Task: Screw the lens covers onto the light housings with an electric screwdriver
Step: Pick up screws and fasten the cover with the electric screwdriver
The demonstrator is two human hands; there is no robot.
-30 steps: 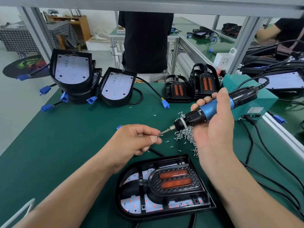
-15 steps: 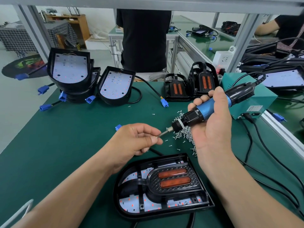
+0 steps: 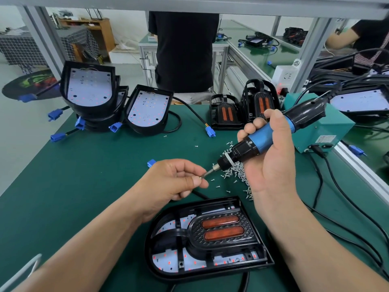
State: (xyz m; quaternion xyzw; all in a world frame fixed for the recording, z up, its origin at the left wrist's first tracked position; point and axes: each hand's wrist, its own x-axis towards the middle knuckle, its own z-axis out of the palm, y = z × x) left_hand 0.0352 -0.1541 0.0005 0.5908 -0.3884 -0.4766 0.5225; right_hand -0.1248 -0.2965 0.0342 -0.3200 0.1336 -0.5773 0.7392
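Above the green bench (image 3: 84,175), right hand (image 3: 271,165) fingers wrapped round the blue electric screwdriver (image 3: 261,140), left hand (image 3: 172,182) fingers pinching a small screw (image 3: 201,176) at its bit tip, lens cover (image 3: 223,230) seated in the light housing (image 3: 210,272) just below, loose screws (image 3: 237,169) heaped beside

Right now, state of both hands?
Left hand: pinching a small metal screw between thumb and forefinger.
Right hand: gripping the blue-and-black electric screwdriver.
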